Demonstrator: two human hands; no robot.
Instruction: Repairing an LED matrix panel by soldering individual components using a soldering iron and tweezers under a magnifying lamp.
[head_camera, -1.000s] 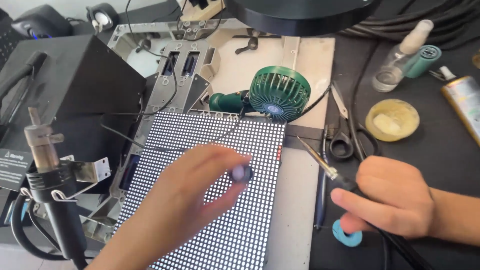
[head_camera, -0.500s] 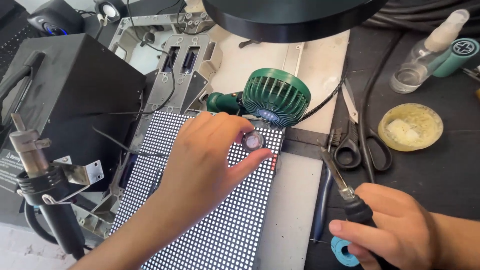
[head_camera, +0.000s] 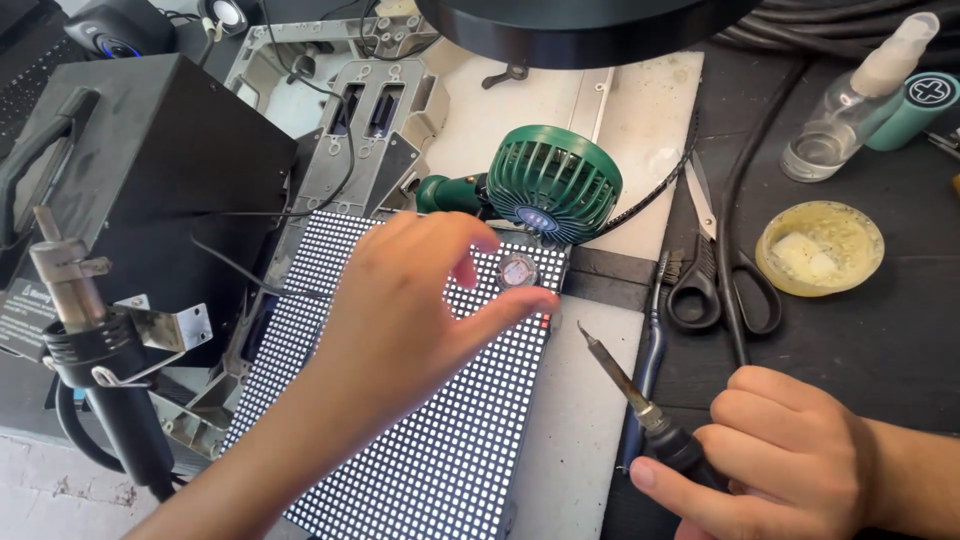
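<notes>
Over LED panel (head_camera: 420, 440) | left hand (head_camera: 400, 310) pinches small lens (head_camera: 517, 270) | right hand (head_camera: 780, 465) grips soldering iron (head_camera: 635, 395)

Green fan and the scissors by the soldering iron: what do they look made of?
Fan: looks like moulded plastic, glossy dark green; the grille bars carry soft highlights and uniform colour.
Scissors: blades look like bare steel, pale grey and dull; the loop handles look like black plastic or a rubbery coating, which one I cannot tell.
</notes>
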